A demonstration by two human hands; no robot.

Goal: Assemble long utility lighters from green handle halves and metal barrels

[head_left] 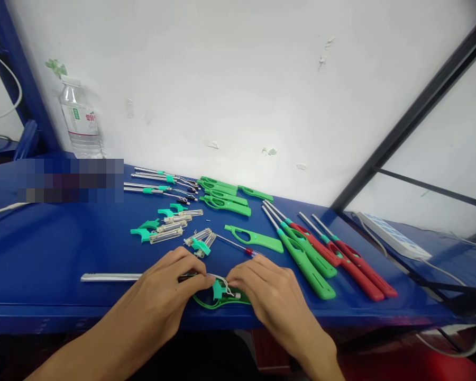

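An opened utility lighter lies at the table's front edge, its green casing half (207, 304) under both hands. A silver metal tube (111, 277) sticks out to the left past my left hand (168, 288), whose thumb and index finger are closed on the lighter near the tube's base. My right hand (272, 293) has its fingers bent and pressed together at the wires (225, 281) and the casing's right part. Between the hands show a teal trigger (217, 290) and a small dark igniter with a pale end (236, 295). The fingertips partly hide the casing.
Behind lie metal tubes with wires (154, 180), clear fuel tanks with teal triggers (166, 233), green casing halves (226, 203) and a screwdriver (234, 246). Assembled green lighters (307, 262) and red lighters (357, 270) lie right. A bottle (79, 119) and a power strip (394, 235) stand farther off.
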